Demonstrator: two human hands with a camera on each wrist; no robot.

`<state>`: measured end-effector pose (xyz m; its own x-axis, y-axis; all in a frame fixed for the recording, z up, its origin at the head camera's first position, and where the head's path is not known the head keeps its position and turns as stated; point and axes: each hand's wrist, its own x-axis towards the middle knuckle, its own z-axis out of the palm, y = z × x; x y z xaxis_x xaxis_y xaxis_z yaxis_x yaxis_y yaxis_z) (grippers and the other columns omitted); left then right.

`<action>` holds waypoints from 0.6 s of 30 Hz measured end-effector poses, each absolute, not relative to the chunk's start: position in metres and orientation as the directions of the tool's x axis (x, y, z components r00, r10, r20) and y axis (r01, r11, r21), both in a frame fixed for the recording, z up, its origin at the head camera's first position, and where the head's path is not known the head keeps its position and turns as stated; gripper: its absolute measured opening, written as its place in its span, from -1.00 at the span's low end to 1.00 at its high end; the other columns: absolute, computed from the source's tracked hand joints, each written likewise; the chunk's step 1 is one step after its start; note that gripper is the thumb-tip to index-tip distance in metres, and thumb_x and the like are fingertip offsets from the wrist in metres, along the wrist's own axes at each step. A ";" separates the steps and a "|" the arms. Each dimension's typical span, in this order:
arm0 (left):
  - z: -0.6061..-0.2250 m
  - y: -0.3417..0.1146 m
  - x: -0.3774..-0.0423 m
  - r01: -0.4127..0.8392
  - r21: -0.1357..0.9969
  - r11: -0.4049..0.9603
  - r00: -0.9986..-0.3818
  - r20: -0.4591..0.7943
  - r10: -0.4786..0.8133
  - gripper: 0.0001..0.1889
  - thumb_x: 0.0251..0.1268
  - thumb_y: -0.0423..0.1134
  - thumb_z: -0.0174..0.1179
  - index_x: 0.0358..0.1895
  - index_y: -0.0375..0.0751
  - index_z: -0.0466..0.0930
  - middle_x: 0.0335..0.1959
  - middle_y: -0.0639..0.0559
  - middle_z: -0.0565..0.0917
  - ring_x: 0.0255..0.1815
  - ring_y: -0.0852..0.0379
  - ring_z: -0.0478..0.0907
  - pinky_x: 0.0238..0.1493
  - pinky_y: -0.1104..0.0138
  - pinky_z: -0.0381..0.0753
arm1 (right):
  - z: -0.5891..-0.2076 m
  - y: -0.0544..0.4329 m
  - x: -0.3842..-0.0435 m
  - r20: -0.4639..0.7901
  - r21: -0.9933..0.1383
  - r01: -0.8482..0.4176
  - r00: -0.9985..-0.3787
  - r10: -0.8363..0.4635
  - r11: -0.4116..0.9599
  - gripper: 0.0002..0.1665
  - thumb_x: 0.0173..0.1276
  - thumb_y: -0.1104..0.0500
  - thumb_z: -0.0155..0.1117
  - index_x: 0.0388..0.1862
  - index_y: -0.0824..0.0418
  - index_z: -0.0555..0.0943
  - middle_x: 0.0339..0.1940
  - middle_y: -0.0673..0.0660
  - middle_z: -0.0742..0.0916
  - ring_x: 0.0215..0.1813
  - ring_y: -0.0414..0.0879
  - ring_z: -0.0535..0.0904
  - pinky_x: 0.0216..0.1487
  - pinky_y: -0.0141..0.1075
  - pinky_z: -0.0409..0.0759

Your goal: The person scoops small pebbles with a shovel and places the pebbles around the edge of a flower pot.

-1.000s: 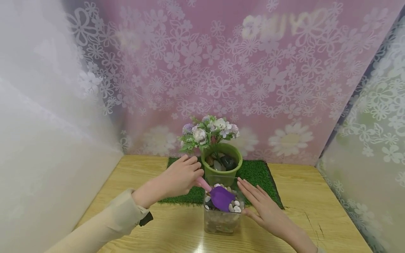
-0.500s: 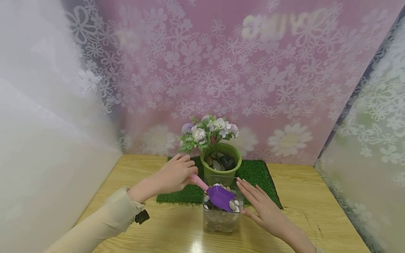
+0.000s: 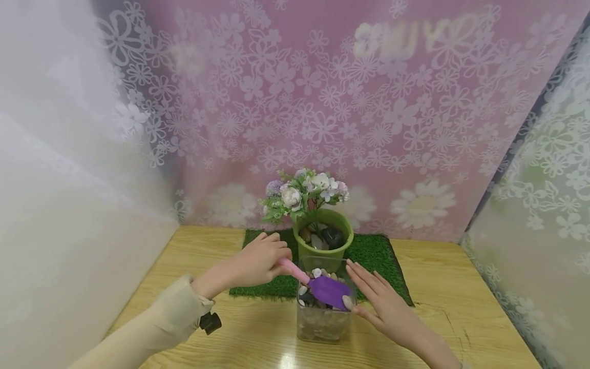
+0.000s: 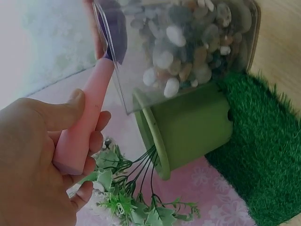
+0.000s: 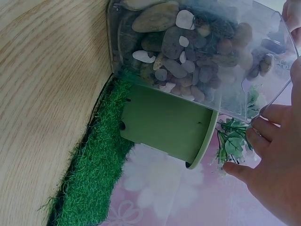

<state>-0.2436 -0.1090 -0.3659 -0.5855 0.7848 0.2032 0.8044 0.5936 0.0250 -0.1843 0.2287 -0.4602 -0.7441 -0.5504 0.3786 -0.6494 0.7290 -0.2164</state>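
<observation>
My left hand (image 3: pixel 258 260) grips the pink handle (image 4: pixel 89 113) of a small trowel with a purple blade (image 3: pixel 329 292). The blade lies tilted inside the top of a clear square container (image 3: pixel 322 328), with a pale pebble (image 3: pixel 348 302) at its tip. Smooth pebbles (image 4: pixel 176 35) of mixed colours and sizes lie in the container. My right hand (image 3: pixel 384 302) rests against the container's right rim, its fingers extended. In the right wrist view its fingertips (image 5: pixel 265 127) touch the clear edge.
Just behind the container stands a green flowerpot (image 3: pixel 345 225) with larger stones inside and artificial flowers (image 3: pixel 304 189) leaning left. It is on a green turf mat (image 3: pixel 378 256) over a wooden table (image 3: pixel 221 338). A pink flowered sheet (image 3: pixel 295 113) hangs behind; pale sheets flank both sides.
The trowel's blade has shifted right toward the container's right wall, and fewer pebbles show at its tip. My left hand moved left, then slightly back and lower. The right hand stays put.
</observation>
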 end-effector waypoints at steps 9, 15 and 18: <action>-0.376 -0.119 -0.234 0.755 0.132 0.642 -0.653 0.225 0.723 -0.78 0.45 0.04 0.20 -0.10 0.03 0.69 -0.24 0.21 0.61 -0.25 0.20 0.28 -0.15 0.24 0.23 | -0.461 0.228 -0.185 0.373 -0.235 -0.648 -0.748 -0.549 0.724 -0.01 0.45 -0.09 0.28 0.69 -0.02 0.00 0.66 0.08 0.21 0.63 -0.07 0.12 0.53 0.02 0.11; -0.386 -0.128 -0.231 0.734 0.190 0.652 -0.677 0.283 0.680 -0.82 0.45 0.01 0.22 -0.12 0.02 0.67 -0.22 0.22 0.58 -0.21 0.21 0.30 -0.12 0.24 0.27 | -0.462 0.229 -0.185 0.402 -0.230 -0.668 -0.728 -0.556 0.708 0.01 0.41 -0.02 0.34 0.69 0.02 0.02 0.67 0.06 0.19 0.63 -0.04 0.13 0.51 -0.53 -0.40; -0.391 -0.133 -0.231 0.733 0.206 0.648 -0.676 0.330 0.659 -0.82 0.46 -0.01 0.21 -0.14 0.00 0.66 -0.23 0.21 0.58 -0.23 0.22 0.28 -0.13 0.25 0.27 | -0.462 0.229 -0.185 0.410 -0.228 -0.674 -0.721 -0.558 0.703 0.02 0.39 0.00 0.37 0.68 0.05 0.05 0.66 0.08 0.20 0.62 -0.04 0.13 0.51 -0.54 -0.39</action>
<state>-0.2313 -0.1330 -0.3909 -0.6758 0.6590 0.3301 0.7329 0.6482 0.2064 -0.1849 0.2292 -0.4621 -0.7213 -0.5580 0.4104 -0.6737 0.7028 -0.2284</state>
